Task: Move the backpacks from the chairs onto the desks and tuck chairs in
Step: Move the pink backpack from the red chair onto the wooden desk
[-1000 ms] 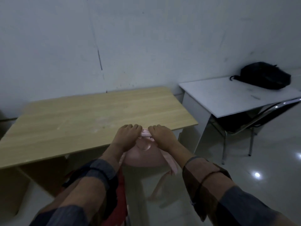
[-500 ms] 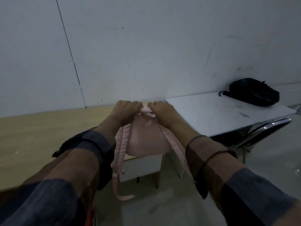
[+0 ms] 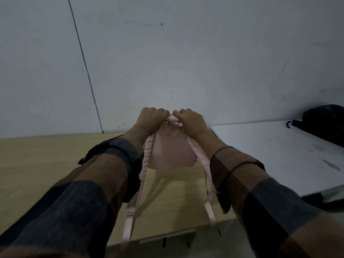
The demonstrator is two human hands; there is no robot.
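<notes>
Grey wall fills the far half of the view, thin dark seam line running down it at left. Wooden desk spans left and centre, its near edge visible low in the middle. White desk sits just beside it on the right, scuffed top. Black backpack lies on the white desk's far right corner, partly cut by the frame edge. Both forearms reach forward in plaid brown-and-grey sleeves, cuffs pushed up at the wrists.

Pink backpack hangs in the air above the wooden desk, centre, not touching the top; its shadow falls on the wood below. Two pink shoulder straps dangle down toward the near edge, one on each side.

Left hand has fingers curled tight round the top handle of the pink backpack. Right hand grips the same handle just beside it, knuckles up, the two hands almost touching.
</notes>
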